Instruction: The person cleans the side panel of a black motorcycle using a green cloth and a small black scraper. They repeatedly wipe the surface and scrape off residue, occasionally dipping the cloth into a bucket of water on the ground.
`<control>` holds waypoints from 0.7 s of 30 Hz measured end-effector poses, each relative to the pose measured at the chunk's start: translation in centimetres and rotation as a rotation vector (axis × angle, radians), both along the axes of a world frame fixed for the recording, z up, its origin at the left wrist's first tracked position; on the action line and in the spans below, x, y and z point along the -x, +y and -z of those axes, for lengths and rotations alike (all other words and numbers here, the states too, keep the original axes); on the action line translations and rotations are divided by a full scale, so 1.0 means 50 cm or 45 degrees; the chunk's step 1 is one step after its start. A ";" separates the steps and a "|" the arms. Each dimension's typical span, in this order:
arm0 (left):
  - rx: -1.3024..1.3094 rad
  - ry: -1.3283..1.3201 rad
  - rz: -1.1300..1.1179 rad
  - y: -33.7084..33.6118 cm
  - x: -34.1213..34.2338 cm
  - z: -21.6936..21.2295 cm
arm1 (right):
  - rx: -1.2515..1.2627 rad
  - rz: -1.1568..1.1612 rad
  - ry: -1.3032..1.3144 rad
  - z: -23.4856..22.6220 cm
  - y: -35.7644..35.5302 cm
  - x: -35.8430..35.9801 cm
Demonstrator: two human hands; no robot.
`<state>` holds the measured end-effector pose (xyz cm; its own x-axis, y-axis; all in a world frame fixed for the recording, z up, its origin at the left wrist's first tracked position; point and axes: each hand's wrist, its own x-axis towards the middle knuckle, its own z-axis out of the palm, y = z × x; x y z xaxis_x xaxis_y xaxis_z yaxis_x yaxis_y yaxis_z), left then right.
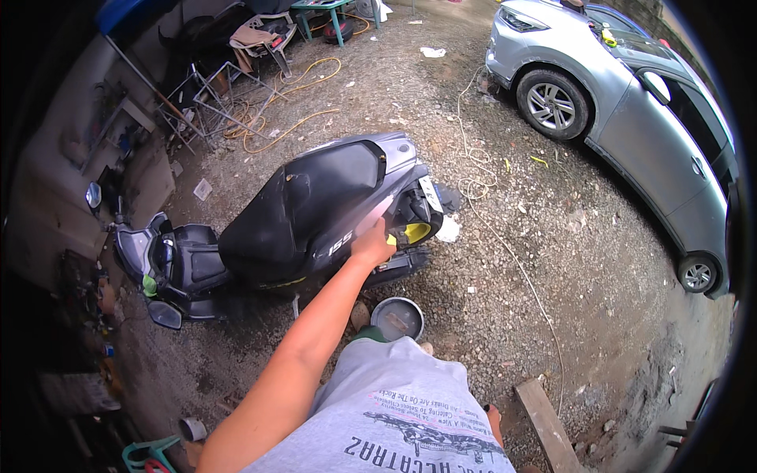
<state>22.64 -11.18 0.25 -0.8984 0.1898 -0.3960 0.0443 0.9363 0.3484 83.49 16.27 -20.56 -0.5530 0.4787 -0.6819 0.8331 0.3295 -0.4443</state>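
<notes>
My left arm reaches forward to a black and grey motor scooter (303,205) standing crosswise in front of me. At the scooter's rear side panel, my left hand (374,244) is closed, with its fingers curled toward the panel. A small yellow patch shows beside the fingers; I cannot make out whether it is held or part of the scooter. The yellow rear wheel rim (415,232) is just right of the hand. Beside my shirt's right edge a bit of skin (494,422) shows, perhaps my right hand; its fingers are not clear.
A grey basin (397,319) sits on the gravel below the scooter's rear. A silver car (631,126) is parked at right. A thin pale hose (516,264) crosses the ground, and a wooden plank (550,426) lies near right. Metal frames (225,91) and a yellow hose (296,126) are far left.
</notes>
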 end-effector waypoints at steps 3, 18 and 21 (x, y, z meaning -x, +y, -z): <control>-0.489 -0.128 -0.103 -0.039 0.034 0.022 | 0.061 0.311 -0.043 -0.044 -0.002 0.108; -1.833 -1.150 -0.152 -0.058 0.266 -0.157 | 0.138 0.252 1.214 -0.279 -0.304 1.002; -1.829 -1.195 0.007 -0.006 0.332 -0.178 | 0.550 0.625 1.145 -0.332 -0.364 1.158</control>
<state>6.06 -11.49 9.14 -0.4742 0.8384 -0.2688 -0.6482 -0.1259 0.7510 25.57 -1.92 -3.95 -0.7457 0.6000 -0.2897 0.1469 -0.2760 -0.9499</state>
